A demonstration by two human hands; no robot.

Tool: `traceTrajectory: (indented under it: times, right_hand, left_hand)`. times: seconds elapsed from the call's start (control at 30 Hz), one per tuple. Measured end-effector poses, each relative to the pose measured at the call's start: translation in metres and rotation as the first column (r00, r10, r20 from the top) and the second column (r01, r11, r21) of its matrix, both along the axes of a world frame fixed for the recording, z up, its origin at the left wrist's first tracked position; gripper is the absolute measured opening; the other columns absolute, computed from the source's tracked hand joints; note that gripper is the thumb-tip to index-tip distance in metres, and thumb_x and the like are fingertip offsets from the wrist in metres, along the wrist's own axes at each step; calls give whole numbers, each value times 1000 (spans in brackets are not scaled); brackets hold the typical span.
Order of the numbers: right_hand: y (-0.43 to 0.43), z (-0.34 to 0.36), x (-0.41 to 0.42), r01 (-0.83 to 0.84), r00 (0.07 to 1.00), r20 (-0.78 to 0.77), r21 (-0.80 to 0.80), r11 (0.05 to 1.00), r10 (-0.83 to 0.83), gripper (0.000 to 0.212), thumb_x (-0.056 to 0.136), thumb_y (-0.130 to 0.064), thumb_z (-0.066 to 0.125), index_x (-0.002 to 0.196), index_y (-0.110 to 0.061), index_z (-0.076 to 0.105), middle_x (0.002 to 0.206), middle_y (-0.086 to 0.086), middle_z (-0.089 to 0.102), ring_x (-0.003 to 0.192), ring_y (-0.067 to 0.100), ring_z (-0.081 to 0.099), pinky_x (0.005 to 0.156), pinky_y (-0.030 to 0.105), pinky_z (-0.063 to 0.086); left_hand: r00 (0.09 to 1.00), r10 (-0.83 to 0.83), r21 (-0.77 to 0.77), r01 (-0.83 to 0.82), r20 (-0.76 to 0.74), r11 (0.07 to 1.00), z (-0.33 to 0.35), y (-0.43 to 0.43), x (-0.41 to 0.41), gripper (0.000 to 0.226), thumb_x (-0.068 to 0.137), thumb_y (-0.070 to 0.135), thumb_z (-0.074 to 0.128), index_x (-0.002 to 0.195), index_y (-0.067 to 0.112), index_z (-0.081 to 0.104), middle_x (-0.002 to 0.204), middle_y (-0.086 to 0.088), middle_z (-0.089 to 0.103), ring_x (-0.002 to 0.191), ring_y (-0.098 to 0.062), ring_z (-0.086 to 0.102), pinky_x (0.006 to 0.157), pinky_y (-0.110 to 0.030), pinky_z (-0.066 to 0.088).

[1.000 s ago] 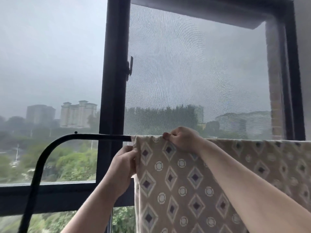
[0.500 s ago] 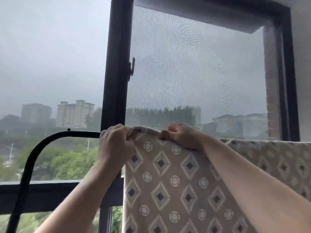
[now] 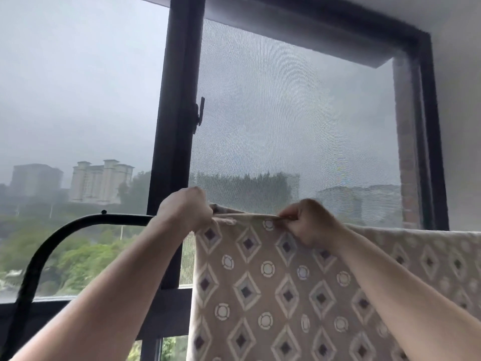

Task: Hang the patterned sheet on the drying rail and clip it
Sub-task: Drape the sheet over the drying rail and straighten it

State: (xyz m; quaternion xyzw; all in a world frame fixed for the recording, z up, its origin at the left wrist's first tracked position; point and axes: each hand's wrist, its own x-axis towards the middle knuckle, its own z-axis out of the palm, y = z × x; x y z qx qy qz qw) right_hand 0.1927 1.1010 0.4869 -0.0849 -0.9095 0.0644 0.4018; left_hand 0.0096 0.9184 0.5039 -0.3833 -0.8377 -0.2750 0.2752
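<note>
The patterned sheet (image 3: 260,287), beige with dark diamonds and pale circles, hangs over the black drying rail (image 3: 86,221) in front of the window. My left hand (image 3: 186,209) grips the sheet's top left corner where it meets the rail. My right hand (image 3: 308,221) pinches the sheet's top edge a little to the right. Between the two hands the top edge is lifted and pulled taut. The rail under the sheet is hidden. No clip is visible.
The rail's bare left end curves down toward the lower left (image 3: 28,282). Behind it stands a black window frame (image 3: 179,113) with a latch (image 3: 200,113) and an insect screen (image 3: 286,113). A white wall (image 3: 460,126) lies at the right.
My left hand has risen from the sheet's left side edge to its top corner at the rail. My right hand has shifted to the right along the top edge, stretching it.
</note>
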Motion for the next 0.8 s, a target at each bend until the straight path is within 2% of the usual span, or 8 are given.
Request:
traceTrajectory:
  times: [0.17,0.3,0.4,0.53,0.6,0.67,0.73,0.8]
  right_hand:
    - [4,23,-17,-51,991,-125,-70,996,42,22,87,-17,73,66,-25,74,53,-16,65,47,-9,53,47,7,37]
    - [9,29,-37,-4,1000,4,-148,989,5,10,87,-19,73,78,-23,78,46,-22,58,47,-10,51,53,12,39]
    - [12,26,-43,79,982,187,-210,975,-39,19,85,-28,74,67,-24,75,50,-17,64,56,-3,56,58,19,43]
    - [14,23,-46,84,984,168,-173,981,-54,20,84,-24,73,66,-17,74,57,-9,66,57,2,56,61,21,44]
    - [12,21,-42,74,993,102,-88,993,-65,30,86,-26,72,59,-16,66,50,-12,59,48,-2,48,53,18,37]
    - [4,18,-32,100,994,45,1,995,-100,46,92,-35,66,52,-15,52,39,-14,49,41,0,41,47,19,31]
    - [-6,10,-21,113,990,68,88,990,-119,52,95,-45,56,54,-14,50,42,-12,50,42,0,43,48,19,34]
    - [-12,0,-13,116,985,104,179,977,-136,44,94,-49,55,65,-16,59,54,-9,58,54,4,54,57,26,43]
  left_hand:
    - [994,15,-39,-11,109,999,11,8,4,28,86,16,59,59,10,60,61,-5,60,59,-19,59,50,-27,41]
    - [990,51,10,-53,133,999,14,1,1,26,86,21,63,63,8,59,60,-7,58,58,-20,57,47,-24,39]
    - [988,-68,38,64,138,997,9,-10,-1,37,87,47,60,89,10,61,75,-4,64,73,-22,62,61,-30,46]
    - [938,-328,-64,336,112,940,-5,-28,1,51,64,76,62,89,32,70,83,15,71,82,-7,66,79,-32,54]
    - [940,-337,-125,340,45,932,-8,-29,-3,32,67,61,68,87,37,73,82,19,70,82,-2,65,78,-31,55]
    - [924,-380,-127,382,39,915,-6,-27,-5,12,76,44,67,77,35,74,66,18,68,67,-1,63,65,-30,55]
    - [894,-437,-81,445,96,892,-4,-26,-7,20,82,28,66,65,21,71,46,14,53,43,-1,45,46,-24,39]
    - [893,-429,-41,438,134,898,0,-23,-10,25,84,17,63,60,10,66,44,10,41,41,-5,33,45,-22,29]
